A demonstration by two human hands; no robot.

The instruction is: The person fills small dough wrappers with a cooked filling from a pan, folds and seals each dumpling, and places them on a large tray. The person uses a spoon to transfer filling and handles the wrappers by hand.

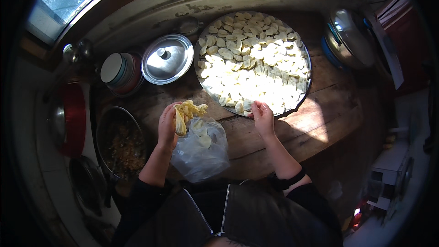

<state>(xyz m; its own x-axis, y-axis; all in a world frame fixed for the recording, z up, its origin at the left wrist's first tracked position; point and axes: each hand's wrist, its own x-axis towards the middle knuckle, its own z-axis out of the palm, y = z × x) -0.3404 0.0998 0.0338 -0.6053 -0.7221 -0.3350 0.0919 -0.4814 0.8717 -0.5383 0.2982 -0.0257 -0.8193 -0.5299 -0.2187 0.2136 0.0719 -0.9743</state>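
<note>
A crumpled, ruffled yellow bundle [185, 115] is gripped in my left hand [167, 123]; I cannot tell whether it is dough or cloth. Just below it, a clear plastic bag [200, 157] rests on the table, with pale round dough wrappers [204, 140] showing at its top. My right hand [263, 118] is at the front rim of a large round metal tray [236, 110], its fingertips pinching a dumpling [247, 105] among the others. Rows of folded dumplings [236, 46] cover the tray, and bright sunlight washes out those at its middle.
A pot of chopped filling [125, 151] stands at left. Behind it are stacked bowls [115, 70] and a steel lid [167, 59]. A red basin [73, 120] sits farther left. More metal cookware [349, 41] stands at the back right of the wooden table [329, 109].
</note>
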